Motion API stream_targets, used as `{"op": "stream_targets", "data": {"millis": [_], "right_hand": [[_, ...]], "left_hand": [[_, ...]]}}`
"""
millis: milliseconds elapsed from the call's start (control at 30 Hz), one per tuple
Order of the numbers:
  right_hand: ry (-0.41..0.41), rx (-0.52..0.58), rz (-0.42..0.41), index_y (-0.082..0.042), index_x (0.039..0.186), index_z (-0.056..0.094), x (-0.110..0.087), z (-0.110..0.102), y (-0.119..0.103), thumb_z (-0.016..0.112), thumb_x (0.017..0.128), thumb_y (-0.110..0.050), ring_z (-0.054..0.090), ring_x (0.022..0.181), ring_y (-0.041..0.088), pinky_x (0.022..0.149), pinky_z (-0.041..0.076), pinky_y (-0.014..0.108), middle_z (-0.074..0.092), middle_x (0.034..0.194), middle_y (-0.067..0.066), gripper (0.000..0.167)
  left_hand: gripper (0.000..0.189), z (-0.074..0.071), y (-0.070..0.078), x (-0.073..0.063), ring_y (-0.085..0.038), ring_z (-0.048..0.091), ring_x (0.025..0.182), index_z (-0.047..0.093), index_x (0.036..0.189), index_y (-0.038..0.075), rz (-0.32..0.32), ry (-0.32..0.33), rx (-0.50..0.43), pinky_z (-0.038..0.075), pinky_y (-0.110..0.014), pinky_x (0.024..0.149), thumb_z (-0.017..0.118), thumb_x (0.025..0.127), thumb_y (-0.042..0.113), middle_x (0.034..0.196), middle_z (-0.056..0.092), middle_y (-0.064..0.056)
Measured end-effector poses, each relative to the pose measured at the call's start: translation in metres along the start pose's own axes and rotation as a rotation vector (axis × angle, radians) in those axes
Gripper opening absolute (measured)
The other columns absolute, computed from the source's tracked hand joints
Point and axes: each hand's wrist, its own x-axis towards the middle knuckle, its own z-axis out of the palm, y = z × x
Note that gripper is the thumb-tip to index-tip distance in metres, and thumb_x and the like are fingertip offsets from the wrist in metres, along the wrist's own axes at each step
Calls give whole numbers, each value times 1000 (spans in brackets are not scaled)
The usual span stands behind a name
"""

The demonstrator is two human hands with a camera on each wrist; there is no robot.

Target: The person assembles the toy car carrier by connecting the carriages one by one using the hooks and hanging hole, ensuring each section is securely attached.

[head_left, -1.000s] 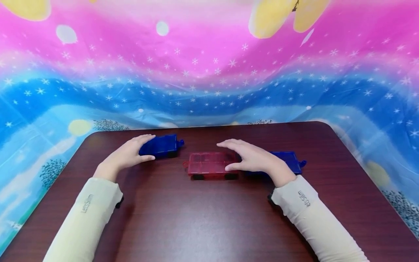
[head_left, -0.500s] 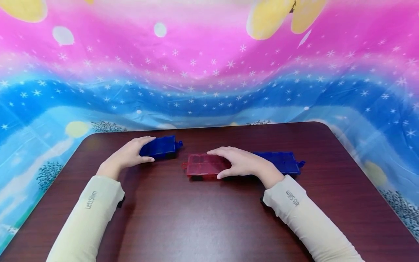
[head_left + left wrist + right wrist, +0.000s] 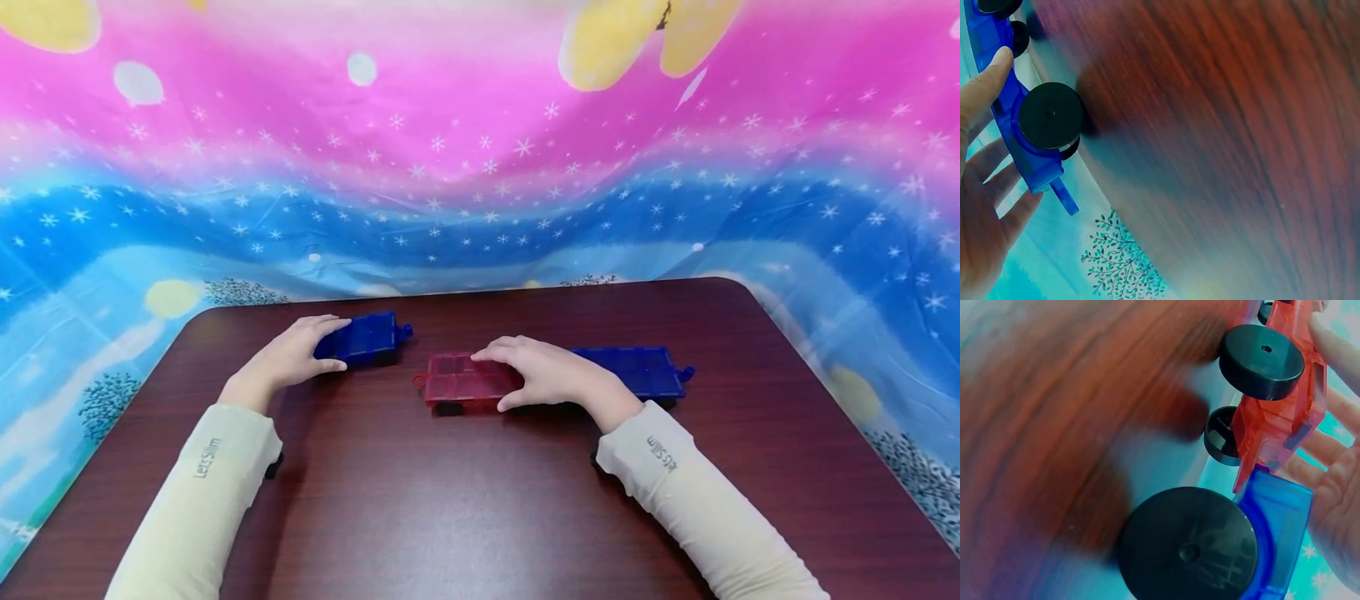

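My left hand (image 3: 288,358) grips the left end of a see-through blue toy car base (image 3: 367,340), thumb on the near side and fingers across the far side. A hook sticks out from its right end. In the left wrist view its black wheel (image 3: 1050,115) faces the camera. Near the middle, my right hand (image 3: 555,375) holds a see-through red toy car base (image 3: 457,379) between thumb and fingers, hiding its right part. Behind that hand lies a second blue car base (image 3: 633,371). The right wrist view has the red and blue ends meeting.
All three cars stand on a dark brown wooden table (image 3: 450,517) with rounded far corners. A pink and blue patterned cloth (image 3: 480,217) hangs right behind the table's far edge. A gap separates the left blue car from the red one.
My right hand has moved left and down onto the red car, and its thumb and fingers now hold it. The left hand stays at the left blue car with barely any shift.
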Motion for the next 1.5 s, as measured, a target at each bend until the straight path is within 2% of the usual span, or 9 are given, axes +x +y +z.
{"op": "stream_targets", "data": {"millis": [267, 900, 1500], "right_hand": [[6, -21, -4, -21, 143, 54, 0, 3, 0, 77, 87, -31, 46, 137, 27, 110, 44, 48, 47, 149, 7, 62], [20, 16, 0, -24, 141, 56, -2, 3, 4, 77, 87, -31, 42, 141, 28, 113, 42, 49, 45, 152, 7, 59], [28, 34, 8, -23, 141, 56, -4, 2, 8, 77, 87, -32, 38, 144, 30, 116, 37, 52, 43, 153, 8, 59]], "left_hand": [[74, -2, 1, -7, -48, 32, 141, 40, 151, 4, -11, -2, 12, 32, -65, 113, 74, 90, 28, 152, 39, -29], [73, -8, 7, -26, -47, 39, 137, 46, 148, 3, 26, 44, 41, 36, -64, 109, 77, 87, 29, 148, 44, -29], [73, -9, 15, -59, -47, 43, 134, 48, 146, 4, 33, 69, 78, 41, -65, 105, 79, 85, 29, 144, 48, -27]]}}
